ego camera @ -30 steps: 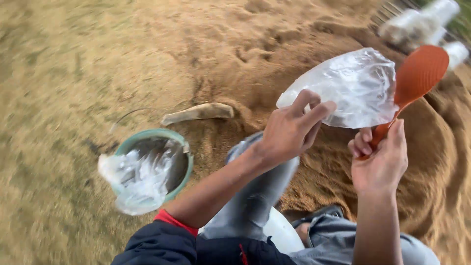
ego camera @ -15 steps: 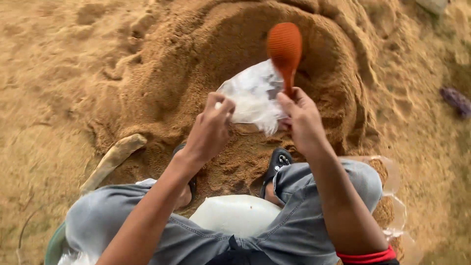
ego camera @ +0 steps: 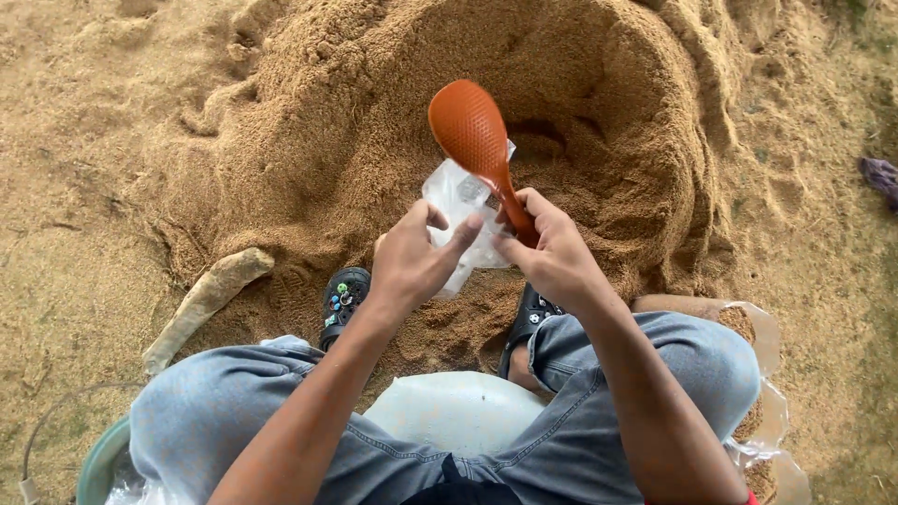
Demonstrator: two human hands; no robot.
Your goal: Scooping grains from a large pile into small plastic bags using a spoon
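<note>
My left hand (ego camera: pixel 416 257) pinches a small clear plastic bag (ego camera: pixel 458 210) in front of me, over a big mound of sandy sawdust (ego camera: pixel 393 112). My right hand (ego camera: pixel 552 252) also touches the bag while gripping the handle of an orange plastic spoon (ego camera: pixel 470 131), whose bowl points up and away over the hollow in the mound. I am squatting, knees in blue jeans (ego camera: pixel 683 365), feet in black clogs (ego camera: pixel 344 297).
A pale stick-like piece (ego camera: pixel 201 301) lies on the ground at left. A green basin rim (ego camera: pixel 98 463) with plastic shows bottom left. A clear filled plastic bag (ego camera: pixel 762 393) lies by my right knee. A white sack (ego camera: pixel 449 411) sits between my legs.
The view has swung from the basin side to face the mound. The bag has gone from puffed out to crumpled small between both hands, and the spoon now stands over the hollow.
</note>
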